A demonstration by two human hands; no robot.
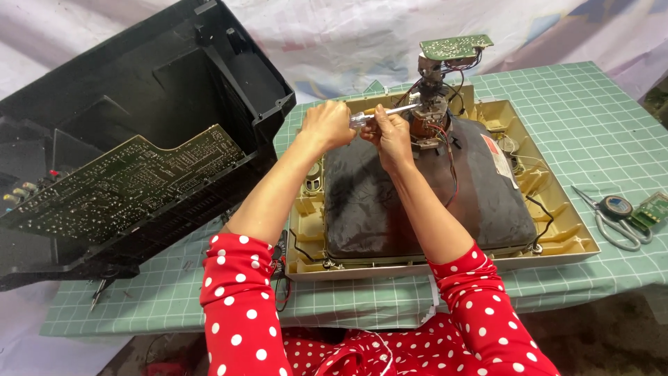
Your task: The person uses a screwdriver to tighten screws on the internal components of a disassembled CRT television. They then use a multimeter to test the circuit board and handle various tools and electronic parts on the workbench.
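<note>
- Up close, from the head camera only: left hand (327, 125) closed in a fist around the handle end of a screwdriver (383, 113), fingers wrapped tight.
- Right hand (390, 132) just beside it, fingers pinched on the same tool a little farther along the shaft, touching the left hand.
- Screwdriver lying almost level, long axis running left to right, tip pointing right and away from both hands into the neck of the picture tube (431, 111); right hand nearer to that tip.
- Tube neck standing upright just right of the fingers, wrapped in red and black wires, topped by a small green circuit board (456, 47).
- Dark grey back of the tube (417, 202) lying face down inside a beige television front frame (570, 237); small speaker (313, 177) tucked in the frame's left side, under the left wrist.
- Frame resting on a green checked cloth (591, 104) that covers the table.
- Well to the left, black rear shell of the set (139, 90) tipped open, holding a large green circuit board (125, 184) across its lower part.
- Off to the right on the cloth, well apart from the hands: scissors (612, 223) with a roll of black tape (617, 207) lying on them, and a small green board (653, 207) at the edge.
- Small tool (97, 292) near the cloth's left front edge; too small to tell what kind.
- Red sleeves with white dots (236, 306) on both arms.
</note>
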